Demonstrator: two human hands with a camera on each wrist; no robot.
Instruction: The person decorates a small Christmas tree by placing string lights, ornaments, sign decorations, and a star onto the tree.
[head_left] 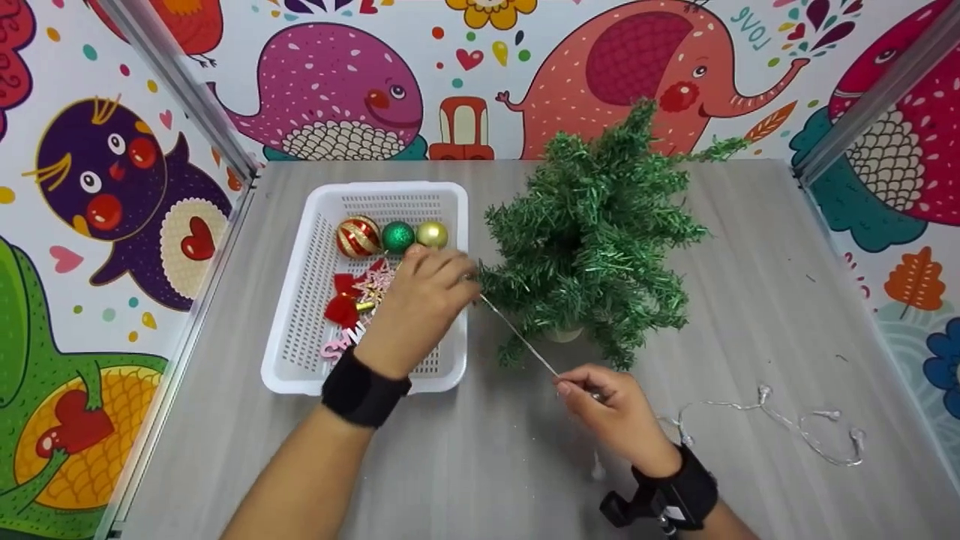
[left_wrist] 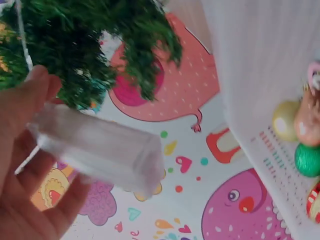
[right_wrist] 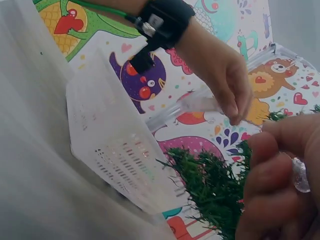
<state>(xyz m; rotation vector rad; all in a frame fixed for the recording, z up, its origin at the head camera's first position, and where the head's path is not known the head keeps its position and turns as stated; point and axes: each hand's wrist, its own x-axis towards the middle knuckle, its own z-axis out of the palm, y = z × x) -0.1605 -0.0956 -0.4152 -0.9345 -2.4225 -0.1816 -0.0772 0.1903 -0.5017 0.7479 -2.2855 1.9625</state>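
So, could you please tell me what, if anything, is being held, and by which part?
The left fingers hold a whitish case by one end; the right fingers pinch the light cord partway along.

light string (head_left: 517, 333) | silvery, clear bulbs (head_left: 857, 435) | straight stretch left, loose curve right | white case (left_wrist: 100, 142) blurred

Bright; wrist cam pics softer

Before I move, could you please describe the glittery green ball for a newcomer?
Find the white plastic basket left of the green tinsel tree. Near its far end, between a striped red ball and a gold ball, sits the only green ball.
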